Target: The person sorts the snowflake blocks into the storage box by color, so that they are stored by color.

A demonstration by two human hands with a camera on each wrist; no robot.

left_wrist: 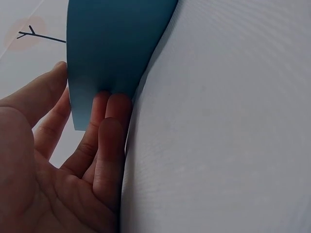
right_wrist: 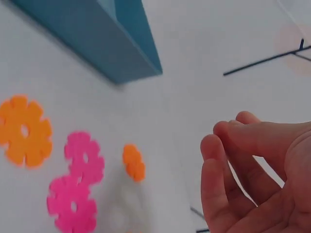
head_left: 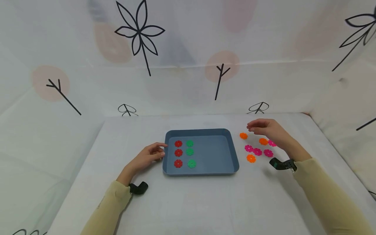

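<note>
The left arm reaches forward from the lower left, and the left hand lies low beside the left end of the blue-grey tray; its fingers are loosely extended, with fingertips against the tray's outer wall and the thumb near the rim, and it grasps nothing. The right arm stretches in from the lower right, with the right hand raised above the table, beyond the tray's right end; its fingers bend gently, the thumb tip close to the fingertips, and no piece shows between them.

Inside the tray, on its left side, stand a column of three red flower discs and, next to it, a column of three green flower discs; to the tray's right, on the table, lie orange flower discs and pink flower discs, two of the pink ones meeting at their edges.

A white cloth covers the table; behind rises a pale backdrop printed with black line flowers, twigs and soft pinkish blots; both arms wear yellowish sleeves, with a black wrist device at each cuff.
</note>
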